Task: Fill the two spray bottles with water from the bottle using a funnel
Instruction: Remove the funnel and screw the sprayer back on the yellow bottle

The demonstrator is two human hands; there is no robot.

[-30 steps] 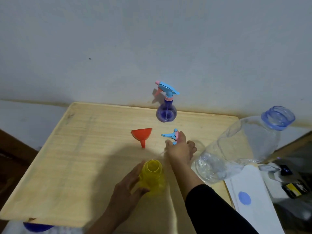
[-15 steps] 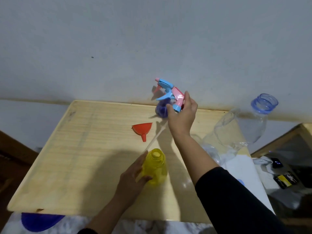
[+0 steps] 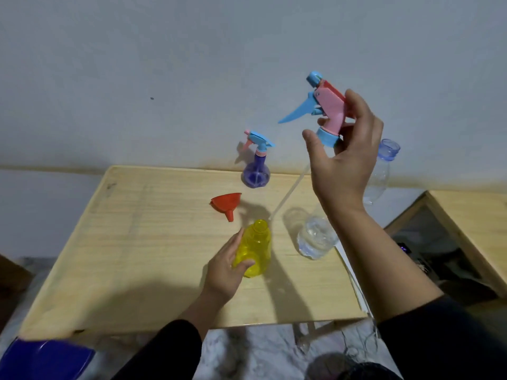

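Bare tabletop (image 3: 142,242) left of yellow bottle (image 3: 256,248); funnel (image 3: 226,202) and water bottle (image 3: 318,237) close by.

The right hand (image 3: 343,160) is hiding the middle of the clear water bottle (image 3: 317,238). A blue object (image 3: 46,360) is blurring at the bottom-left edge, cut off. Clutter (image 3: 428,259) right of the tabletop (image 3: 137,256) is staying too dark to identify.
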